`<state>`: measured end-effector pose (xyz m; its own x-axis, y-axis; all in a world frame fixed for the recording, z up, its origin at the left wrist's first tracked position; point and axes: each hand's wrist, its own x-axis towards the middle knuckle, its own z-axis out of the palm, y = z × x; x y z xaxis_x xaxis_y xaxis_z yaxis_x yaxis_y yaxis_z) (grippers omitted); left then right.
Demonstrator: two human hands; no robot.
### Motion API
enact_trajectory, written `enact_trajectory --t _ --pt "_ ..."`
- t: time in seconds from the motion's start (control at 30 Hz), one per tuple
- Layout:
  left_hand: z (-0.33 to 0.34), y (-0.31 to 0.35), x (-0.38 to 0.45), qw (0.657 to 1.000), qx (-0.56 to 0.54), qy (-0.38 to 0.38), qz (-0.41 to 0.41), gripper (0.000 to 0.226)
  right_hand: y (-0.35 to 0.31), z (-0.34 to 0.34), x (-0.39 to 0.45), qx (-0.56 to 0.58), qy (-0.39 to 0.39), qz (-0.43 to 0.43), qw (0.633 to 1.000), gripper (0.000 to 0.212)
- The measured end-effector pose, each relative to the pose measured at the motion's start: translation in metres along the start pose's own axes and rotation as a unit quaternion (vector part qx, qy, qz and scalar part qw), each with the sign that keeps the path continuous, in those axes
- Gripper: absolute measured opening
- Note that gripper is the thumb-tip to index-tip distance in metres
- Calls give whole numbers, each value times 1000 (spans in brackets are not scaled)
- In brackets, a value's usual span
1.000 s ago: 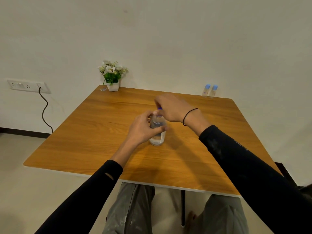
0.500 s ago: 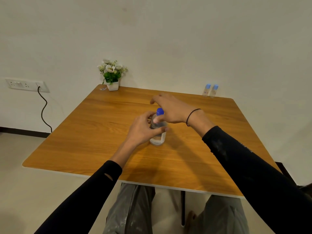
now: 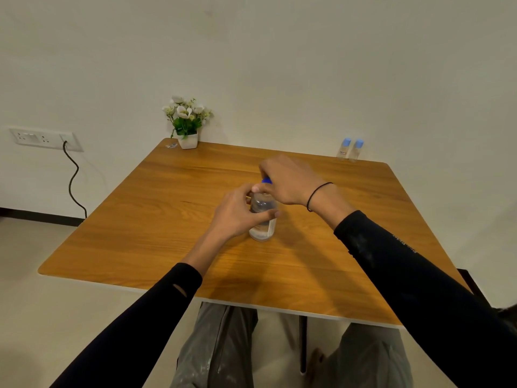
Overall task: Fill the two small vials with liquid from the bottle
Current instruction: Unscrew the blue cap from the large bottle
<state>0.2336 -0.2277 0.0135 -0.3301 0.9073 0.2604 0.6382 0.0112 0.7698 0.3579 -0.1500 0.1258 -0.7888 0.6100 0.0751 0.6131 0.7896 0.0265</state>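
Observation:
A clear plastic bottle (image 3: 263, 219) stands upright at the middle of the wooden table (image 3: 167, 208). My left hand (image 3: 237, 212) is wrapped around its body. My right hand (image 3: 288, 182) grips its blue cap (image 3: 266, 180) from above, hiding most of it. Two small clear vials with light-blue caps stand side by side at the table's far right edge against the wall: the left vial (image 3: 343, 149) and the right vial (image 3: 356, 150). Both are far from my hands and their caps are on.
A small white pot of white flowers (image 3: 187, 123) stands at the far left corner, with a small scrap (image 3: 171, 145) beside it. A wall socket (image 3: 44, 139) with a black cable is at the left. My knees show under the near edge.
My right hand opened and shifted on the cap half a second ago, showing it, and now it is closed over the cap again. The bottle and my left hand stayed put.

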Motion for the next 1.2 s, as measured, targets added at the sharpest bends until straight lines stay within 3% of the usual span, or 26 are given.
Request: enact_trajectory --t 0.07,0.1,0.17,0.2,0.27,0.33,0.4,0.53,0.57,0.63,0.73,0.83,0.9,1.03,1.07,1.13,1.2 --pt "-1 2 0 1000 3 -6 0 88 1 2 1 21 -13 -14 1000 23" --pt "-2 1 1 1000 5 -7 -2 84 2 2 0 37 -20 -28 999 34" --pt "-2 1 1 1000 13 -4 10 69 1 -1 -1 64 -17 -40 997 82" --pt "-1 0 2 1000 16 -3 16 60 0 -1 -1 60 1 -28 998 93" --pt "0 1 1 1000 16 -4 18 48 -3 0 0 28 30 -12 999 71" --pt "-2 3 2 1000 18 -11 15 65 -4 3 1 8 26 -15 1000 30" --pt "-4 3 3 1000 10 -15 10 88 -2 4 -1 35 16 -38 998 11" --pt "-4 0 3 1000 16 -21 -2 71 0 2 -6 85 1 -48 995 61" --pt "-3 1 2 1000 16 -21 -2 73 0 2 -6 63 17 -26 998 60" --pt "-3 1 1 1000 16 -14 1 86 0 4 -4 16 37 1 999 40" --pt "-4 3 2 1000 15 -18 1 89 2 5 -3 60 20 -29 998 13" --pt "-3 0 2 1000 20 -18 -2 76 2 5 -5 91 -12 -41 995 53" --pt "-2 -2 2 1000 20 -16 -2 80 1 7 -6 56 14 -10 998 61" --pt "-3 -1 1 1000 17 -15 1 86 2 8 -5 37 18 -18 999 18" --pt "-3 -1 1 1000 13 -15 1 83 3 8 -5 61 2 -28 998 22" --pt "-3 -2 2 1000 13 -19 1 74 4 5 -7 106 -31 -43 993 58" --pt "-1 -5 3 1000 12 -16 4 69 4 5 -6 112 -7 -17 993 81"
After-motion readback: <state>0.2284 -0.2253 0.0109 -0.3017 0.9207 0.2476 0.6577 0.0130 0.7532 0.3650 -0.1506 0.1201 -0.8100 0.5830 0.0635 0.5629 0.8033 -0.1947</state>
